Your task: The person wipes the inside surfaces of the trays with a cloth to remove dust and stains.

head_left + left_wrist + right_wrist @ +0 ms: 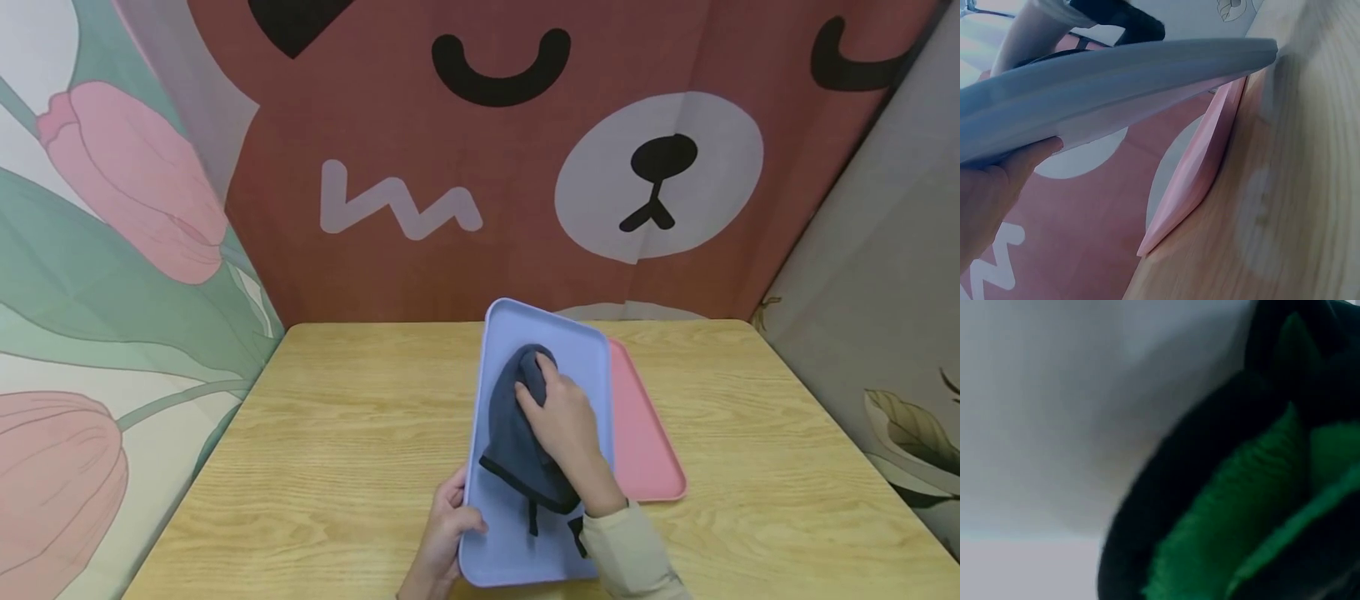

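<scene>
Yellowish wood-grain table (352,433), pink tray (647,442) lying on it

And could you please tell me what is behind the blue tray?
Behind the blue tray, a pink tray lies on the table; only its right part shows in the head view. The covered part, and anything on it, cannot be seen there.

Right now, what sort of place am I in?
Probably an indoor tabletop workspace, perhaps staged: a wood-grain table, a cartoon-face backdrop behind it, and a flower-print covering along its left side. Home or studio, I can't tell.
</scene>
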{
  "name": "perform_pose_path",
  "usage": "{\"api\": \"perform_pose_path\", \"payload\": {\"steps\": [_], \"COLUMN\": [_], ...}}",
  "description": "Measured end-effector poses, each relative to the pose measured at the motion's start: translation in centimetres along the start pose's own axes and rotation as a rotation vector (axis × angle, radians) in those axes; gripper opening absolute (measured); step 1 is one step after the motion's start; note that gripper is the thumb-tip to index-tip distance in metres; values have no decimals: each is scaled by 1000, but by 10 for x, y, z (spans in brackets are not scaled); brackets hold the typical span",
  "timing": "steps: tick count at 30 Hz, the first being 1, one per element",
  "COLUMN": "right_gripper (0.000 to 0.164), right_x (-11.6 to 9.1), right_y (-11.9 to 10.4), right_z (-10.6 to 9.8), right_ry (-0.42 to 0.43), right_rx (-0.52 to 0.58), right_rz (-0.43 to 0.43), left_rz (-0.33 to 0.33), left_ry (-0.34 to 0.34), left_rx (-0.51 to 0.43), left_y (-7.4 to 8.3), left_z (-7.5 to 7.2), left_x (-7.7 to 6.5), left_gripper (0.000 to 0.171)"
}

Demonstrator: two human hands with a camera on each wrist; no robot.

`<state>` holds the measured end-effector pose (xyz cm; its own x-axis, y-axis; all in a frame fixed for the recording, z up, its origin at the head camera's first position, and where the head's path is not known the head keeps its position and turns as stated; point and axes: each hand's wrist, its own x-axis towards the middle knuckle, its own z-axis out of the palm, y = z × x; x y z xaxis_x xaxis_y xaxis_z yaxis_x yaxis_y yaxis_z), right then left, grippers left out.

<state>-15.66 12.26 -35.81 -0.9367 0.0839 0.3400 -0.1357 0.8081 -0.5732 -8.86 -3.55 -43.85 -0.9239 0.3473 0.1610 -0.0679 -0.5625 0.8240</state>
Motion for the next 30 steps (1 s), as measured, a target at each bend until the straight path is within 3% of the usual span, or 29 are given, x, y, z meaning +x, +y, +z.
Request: {"api": "perform_pose_path", "payload": {"steps": [6, 15, 23, 30], "right_gripper": [51, 50, 50, 50], "right_x": [-3, -7, -7, -9], "right_y": [-11, -16, -16, -12], "right_z": [-2, 0, -2, -3], "right_ry": [47, 101, 95, 126], "right_rx": [-18, 16, 5, 15], "right_rz": [-62, -102, -79, -80], "left_rz": [-24, -61, -65, -26], "left_ry": [-9, 54, 75, 58], "left_rx": [-1, 28, 26, -9], "left_y": [-1, -1, 0, 0], "left_z": [3, 6, 8, 8], "left_x": [0, -3, -4, -4], "left_gripper": [67, 63, 70, 79]}}
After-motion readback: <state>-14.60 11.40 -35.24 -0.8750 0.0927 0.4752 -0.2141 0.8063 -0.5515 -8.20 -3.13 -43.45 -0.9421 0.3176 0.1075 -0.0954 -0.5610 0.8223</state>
